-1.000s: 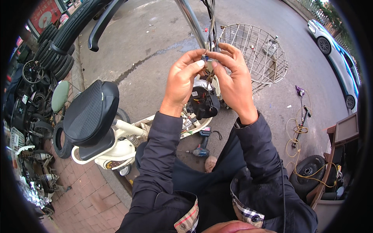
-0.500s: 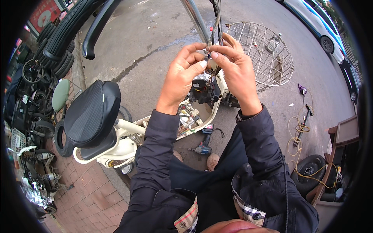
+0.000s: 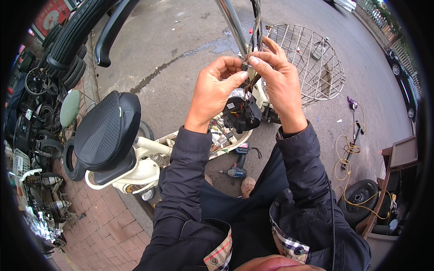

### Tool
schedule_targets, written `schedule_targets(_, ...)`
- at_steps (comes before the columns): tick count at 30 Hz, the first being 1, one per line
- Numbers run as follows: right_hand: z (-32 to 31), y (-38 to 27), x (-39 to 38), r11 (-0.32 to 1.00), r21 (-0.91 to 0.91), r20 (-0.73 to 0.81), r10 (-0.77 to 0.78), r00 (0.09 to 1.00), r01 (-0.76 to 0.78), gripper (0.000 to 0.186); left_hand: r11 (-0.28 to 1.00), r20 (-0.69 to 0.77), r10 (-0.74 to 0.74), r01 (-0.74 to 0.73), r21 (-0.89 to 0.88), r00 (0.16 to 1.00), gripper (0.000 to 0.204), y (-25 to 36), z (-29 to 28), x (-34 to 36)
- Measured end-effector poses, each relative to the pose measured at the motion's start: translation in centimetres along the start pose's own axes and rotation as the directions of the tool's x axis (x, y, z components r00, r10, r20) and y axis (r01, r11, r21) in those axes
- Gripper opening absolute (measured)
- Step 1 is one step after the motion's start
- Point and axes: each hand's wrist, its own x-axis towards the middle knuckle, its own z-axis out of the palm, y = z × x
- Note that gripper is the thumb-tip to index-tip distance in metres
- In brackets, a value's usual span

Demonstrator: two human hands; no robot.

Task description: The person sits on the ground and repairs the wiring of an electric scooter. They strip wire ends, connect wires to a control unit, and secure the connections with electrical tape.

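My left hand is closed in a pinch on a small dark wire connector. My right hand pinches thin wires beside it, its fingertips nearly touching the left ones. Above them a dark wiring bundle runs up along the shiny metal steering tube. Just below my hands hangs a round black housing with wires coming out of its top. Behind and under it lies the opened cream frame of an electric scooter, with wiring and small parts in its floor section.
The scooter's black seat is at my left, and a wire basket at the far right. A cordless drill lies by my feet. To the right are a yellow cord, a loose wheel and a brown cabinet. Scrap tyres line the left.
Both hands have shifted slightly right and apart, showing the dark connector. The black housing has swung lower and more into view. The white-and-blue car has moved up along the road.
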Motion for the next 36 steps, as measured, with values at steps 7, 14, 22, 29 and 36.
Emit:
schedule_targets(7,-0.2,-0.1,-0.1,0.998,0.065,0.024,0.020,1.000,-0.022,0.026,0.972,-0.046,0.099,-0.087,0.218,0.994,0.019,0.4,0.9,-0.3)
schedule_targets(14,-0.4,0.4,0.1,0.992,0.119,0.063,0.027,0.998,-0.034,0.027,0.976,-0.029,0.104,-0.096,0.193,0.994,0.020,0.5,0.7,-0.4)
schedule_targets(22,-0.6,0.2,0.3,0.968,0.227,0.087,0.091,0.992,-0.109,0.026,0.992,-0.008,0.053,-0.052,0.112,0.999,0.020,0.6,0.8,-0.5)
schedule_targets(29,-0.3,-0.2,-0.1,0.940,0.315,0.058,0.117,0.991,-0.129,0.022,0.991,-0.020,0.059,-0.056,0.125,0.998,0.018,0.6,1.1,-0.5)
schedule_targets(36,0.1,0.1,-0.2,0.924,0.360,0.047,0.120,0.992,-0.129,0.019,0.961,-0.109,0.204,-0.178,0.213,0.973,0.018,0.3,1.7,-0.5)
